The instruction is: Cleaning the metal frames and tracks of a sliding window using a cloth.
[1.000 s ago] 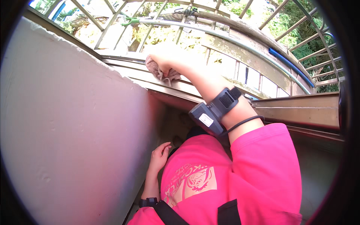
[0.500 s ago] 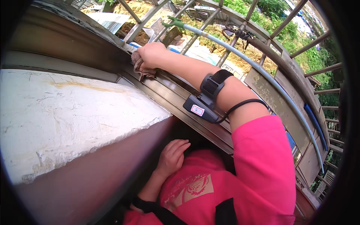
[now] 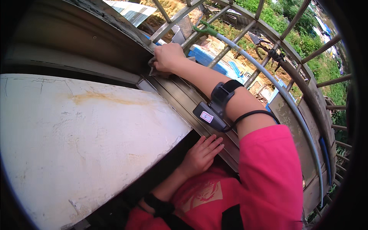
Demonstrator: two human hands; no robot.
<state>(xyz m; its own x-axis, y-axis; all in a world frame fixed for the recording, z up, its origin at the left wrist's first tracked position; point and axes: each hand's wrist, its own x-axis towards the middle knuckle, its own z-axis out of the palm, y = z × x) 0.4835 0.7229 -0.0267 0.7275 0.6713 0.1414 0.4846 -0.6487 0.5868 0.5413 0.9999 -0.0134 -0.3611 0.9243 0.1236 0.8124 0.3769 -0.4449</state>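
Note:
My right hand (image 3: 168, 56) is closed around a grey-brown cloth (image 3: 152, 69) at the far corner of a metal window track (image 3: 179, 94). Most of the cloth is hidden under the fingers. Long grooves run along the track from that corner toward my body, passing beneath my right forearm. Close to my chest, my left hand (image 3: 199, 156) is open, its fingers spread over the near edge of the track and nothing in it.
A cracked white wall surface (image 3: 88, 130) fills the left side. Beyond the track stand curved metal bars (image 3: 264, 65). A pale blue pole (image 3: 264, 71) with a green forked end (image 3: 206, 29) leans along them. A dark blue tube (image 3: 326, 161) lies at right.
My left hand has moved up and right to the track edge, and its fingers have spread. The right hand stays at the corner with the cloth. The whole view has shifted.

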